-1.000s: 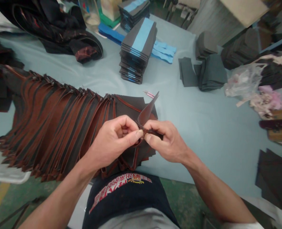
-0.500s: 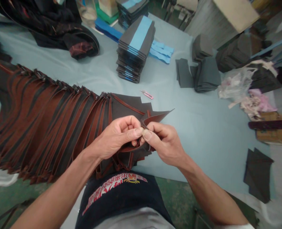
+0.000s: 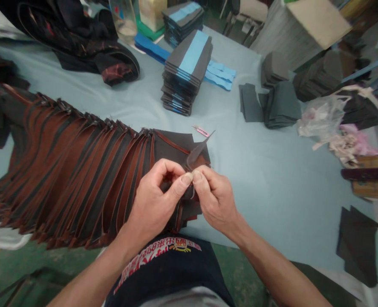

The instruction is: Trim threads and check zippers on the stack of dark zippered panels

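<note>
A long row of overlapping dark grey and brown pieces [image 3: 76,175] lies across the left of the table, ending under my hands. My left hand [image 3: 158,196] is closed in a pinch on a dark piece [image 3: 197,154] at the row's right end; its pointed tip sticks up beyond my fingers. My right hand [image 3: 216,198] pinches the same piece, its thumb and fingertips touching those of my left hand. What lies between the fingertips is too small to make out. Just above the hands rests a small pink thread snipper [image 3: 200,131].
Dark stacks with light blue bands [image 3: 187,64] stand at the back centre, beside blue strips [image 3: 220,74]. Grey stacked pieces [image 3: 281,104] and a clear plastic bag [image 3: 323,115] are at right. Dark cloth [image 3: 93,47] lies at back left. Flat dark pieces [image 3: 358,245] lie lower right.
The pointed piece has swung from pointing right to standing more upward. My left hand has turned more upright, and both hands remain pinched together. The whole view has shifted slightly.
</note>
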Tool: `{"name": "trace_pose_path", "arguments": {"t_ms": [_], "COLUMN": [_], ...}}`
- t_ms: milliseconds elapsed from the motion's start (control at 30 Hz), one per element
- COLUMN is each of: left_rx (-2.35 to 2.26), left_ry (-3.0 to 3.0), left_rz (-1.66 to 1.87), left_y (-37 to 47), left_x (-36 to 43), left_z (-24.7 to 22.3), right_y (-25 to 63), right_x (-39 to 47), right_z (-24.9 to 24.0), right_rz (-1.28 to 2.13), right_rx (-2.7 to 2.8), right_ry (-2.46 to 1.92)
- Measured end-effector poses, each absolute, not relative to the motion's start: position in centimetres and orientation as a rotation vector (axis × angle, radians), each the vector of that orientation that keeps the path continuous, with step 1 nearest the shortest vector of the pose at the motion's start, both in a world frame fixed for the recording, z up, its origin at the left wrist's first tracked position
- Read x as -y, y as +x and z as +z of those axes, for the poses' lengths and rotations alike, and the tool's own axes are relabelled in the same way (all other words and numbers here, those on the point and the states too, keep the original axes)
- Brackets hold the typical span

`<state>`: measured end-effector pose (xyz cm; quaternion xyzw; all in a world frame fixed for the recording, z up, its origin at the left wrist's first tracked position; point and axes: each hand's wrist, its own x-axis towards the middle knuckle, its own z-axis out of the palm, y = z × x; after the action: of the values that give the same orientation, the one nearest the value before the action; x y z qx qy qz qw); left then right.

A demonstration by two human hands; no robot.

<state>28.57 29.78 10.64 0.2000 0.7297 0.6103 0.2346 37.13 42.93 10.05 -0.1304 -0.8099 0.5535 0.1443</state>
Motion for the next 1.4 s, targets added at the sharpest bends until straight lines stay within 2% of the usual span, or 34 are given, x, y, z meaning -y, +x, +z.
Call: {"name": "trace_pose_path", "arguments": {"t_ms": [200, 500, 733, 967, 1233, 1333, 1400], "left_rx": [-2.024, -2.012, -2.099, -1.97, -1.974, -2.072, -2.059], "left_ry": [0.645, 0.612, 0.532, 0.618, 0.662, 0.952, 1.242], "left_rz": [1.68, 1.921, 1.888, 1.683, 1.403, 1.17, 0.951], "left_y": [29.8, 32.0, 33.3, 29.5, 24.7, 25.8, 27.3], "left_x": [-29.8, -30.4, -31.5, -29.8, -30.0, -30.8, -31.1], "left_z": [10.1, 7.6, 5.5, 3.4, -2.1, -2.9, -3.5], "right_y": [37.4, 36.9, 37.5, 37.4, 37.3, 37.4, 35.9], "right_x": [-41.4, -40.7, -42.1, -44.1, -47.3, -49.3, -50.0], "right_z": [9.2, 8.2, 6.5, 7.0, 7.0, 9.5, 10.8], "right_rz": [1.602, 1.333, 1.278, 1.139, 0.637, 0.441, 0.461], "right_rx": [2.226, 2.247, 2.347, 2.436, 2.887, 2.921, 2.803], "right_ry": [-0.529, -0.473, -0.426, -0.415, -0.321, -0.399, -0.41]}}
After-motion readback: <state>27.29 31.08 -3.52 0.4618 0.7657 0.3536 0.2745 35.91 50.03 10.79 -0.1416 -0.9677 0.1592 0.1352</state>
